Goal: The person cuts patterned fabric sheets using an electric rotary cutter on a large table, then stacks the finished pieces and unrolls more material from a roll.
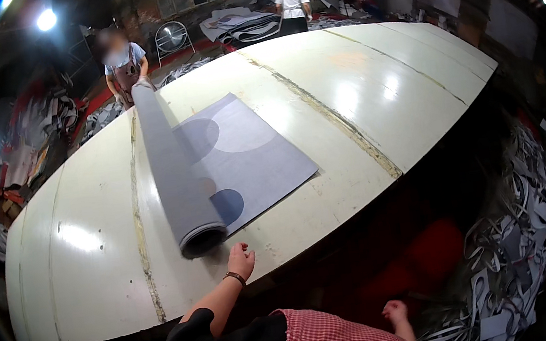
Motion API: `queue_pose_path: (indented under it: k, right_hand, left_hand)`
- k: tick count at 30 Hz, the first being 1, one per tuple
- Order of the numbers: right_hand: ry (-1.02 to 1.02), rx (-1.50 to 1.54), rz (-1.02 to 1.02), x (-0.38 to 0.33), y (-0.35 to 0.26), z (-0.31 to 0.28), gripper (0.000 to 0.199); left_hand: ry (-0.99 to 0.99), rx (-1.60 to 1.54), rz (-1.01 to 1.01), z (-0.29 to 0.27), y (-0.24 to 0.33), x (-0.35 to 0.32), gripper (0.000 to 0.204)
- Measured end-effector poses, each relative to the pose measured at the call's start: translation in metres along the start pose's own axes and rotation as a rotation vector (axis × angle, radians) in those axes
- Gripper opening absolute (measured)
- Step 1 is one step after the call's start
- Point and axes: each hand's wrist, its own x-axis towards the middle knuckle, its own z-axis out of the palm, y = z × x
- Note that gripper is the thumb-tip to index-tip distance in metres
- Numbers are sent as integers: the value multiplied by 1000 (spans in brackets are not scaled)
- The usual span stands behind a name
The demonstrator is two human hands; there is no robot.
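The left hand (240, 259) is gripping nothing: its fingers are resting loosely open on the white table (372, 90), just below the near end of the grey fabric roll (175, 176). The right hand (394, 310) is hanging off the table's near edge, empty, fingers curled; whether it is fully closed cannot be told. The roll is lying lengthwise across the table, with a flat grey sheet (250, 153) spreading out from its right side. At the roll's far end, a co-worker (123, 63) is standing. Grey offcut strips (516, 263) are piling up on the floor, right of the table.
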Motion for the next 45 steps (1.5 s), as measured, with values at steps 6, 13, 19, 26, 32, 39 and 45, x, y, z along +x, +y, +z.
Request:
queue_pose_path:
  k: [6,13,19,26,32,39,45]
  right_hand:
    - [-199,-497,292,21,59,-25,13]
    - [-218,-688,395,92,-8,-56,17]
    - [-251,-616,164,178,-111,0,19]
    - [-210,-495,-351,283,-266,164,28]
    - [-265,-501,-485,321,-340,271,54]
    - [-246,-500,-498,349,-359,350,66]
    - [-260,-324,-389,378,-369,391,47]
  left_hand:
    - [79,-759,-802,64,-26,60,51]
    - [727,-1295,-1070,94,-90,127,41]
    - [930,-1589,-1049,80,-105,138,18]
    - [835,-1576,-1095,69,-109,127,18]
    - [1127,-1492,-1000,41,-127,100,18]
    - [1326,-1394,-920,5,-178,70,10]
    - [1344,-1533,-970,-14,-200,68,9]
